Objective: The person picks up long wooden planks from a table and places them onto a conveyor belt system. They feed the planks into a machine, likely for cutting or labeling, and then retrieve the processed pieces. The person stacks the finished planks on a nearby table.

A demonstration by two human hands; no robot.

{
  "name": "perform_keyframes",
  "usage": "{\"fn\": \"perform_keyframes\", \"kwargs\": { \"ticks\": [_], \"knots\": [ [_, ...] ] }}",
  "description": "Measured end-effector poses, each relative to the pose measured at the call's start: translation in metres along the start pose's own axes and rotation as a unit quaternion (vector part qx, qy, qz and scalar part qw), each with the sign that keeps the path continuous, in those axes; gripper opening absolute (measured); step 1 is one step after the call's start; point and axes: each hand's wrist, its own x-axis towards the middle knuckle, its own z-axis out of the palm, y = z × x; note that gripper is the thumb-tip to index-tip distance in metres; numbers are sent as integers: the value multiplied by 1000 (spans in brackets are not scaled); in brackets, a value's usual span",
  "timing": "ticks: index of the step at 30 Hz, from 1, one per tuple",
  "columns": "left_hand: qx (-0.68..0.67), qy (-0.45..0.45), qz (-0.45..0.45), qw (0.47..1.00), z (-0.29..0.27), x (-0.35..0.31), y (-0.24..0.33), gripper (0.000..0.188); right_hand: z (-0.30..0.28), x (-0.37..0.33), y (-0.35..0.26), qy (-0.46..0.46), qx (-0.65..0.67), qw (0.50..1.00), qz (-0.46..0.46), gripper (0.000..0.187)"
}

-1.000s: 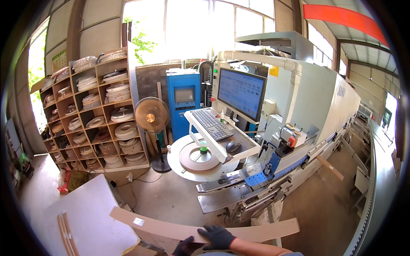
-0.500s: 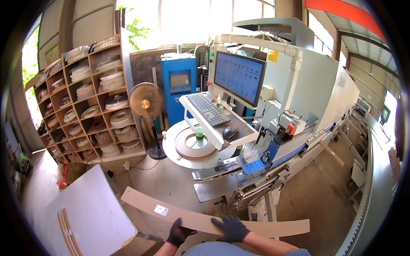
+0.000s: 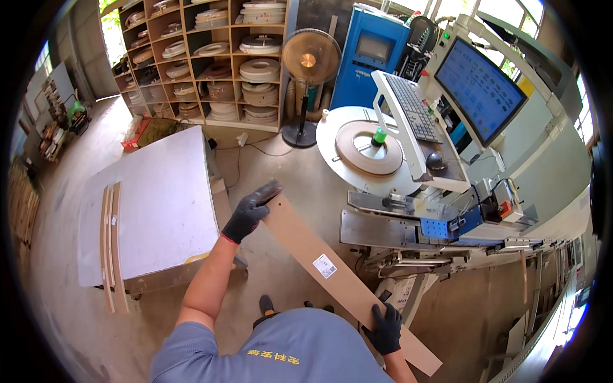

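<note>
A long, narrow wood-coloured board (image 3: 300, 246) slants across in front of me, its left end farther away and its right end near my body. A white label (image 3: 324, 266) is stuck on its upper face. Black gloves cover both hands. My left hand (image 3: 251, 209) grips the far left end, with fingers over the end edge. Closer to the other end, my right hand (image 3: 385, 329) is closed on the board's edge, its fingers lying across the top face. The undersides of both grips are hidden.
To the left stands a white-topped table (image 3: 163, 191) with several narrow strips (image 3: 115, 242) on it. Ahead are a standing fan (image 3: 310, 60), a round turntable with a coil of edge banding (image 3: 348, 150), and shelves of rolls (image 3: 233, 67). A machine with a metal infeed rail (image 3: 377, 228) and monitor (image 3: 479, 89) occupies the right.
My view has swung left and down. The board has turned from lying crosswise to a steep slant. My left hand has moved out to its far end, my right hand toward its near end.
</note>
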Motion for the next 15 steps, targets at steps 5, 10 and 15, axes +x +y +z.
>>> {"fn": "perform_keyframes", "kwargs": {
  "ticks": [5, 10, 15],
  "knots": [
    [124, -17, -44, 991, 23, 9, 2, 66, 7, -20, -2, 8, 24, 998, 54, 76],
    [-39, -38, -153, 987, 59, 9, -43, 54, 6, -54, 15, 22, 4, 987, 160, 80],
    [-54, -202, -234, 950, 161, 2, -119, 53, 22, -104, 43, 22, -14, 954, 298, 85]
  ]
}}
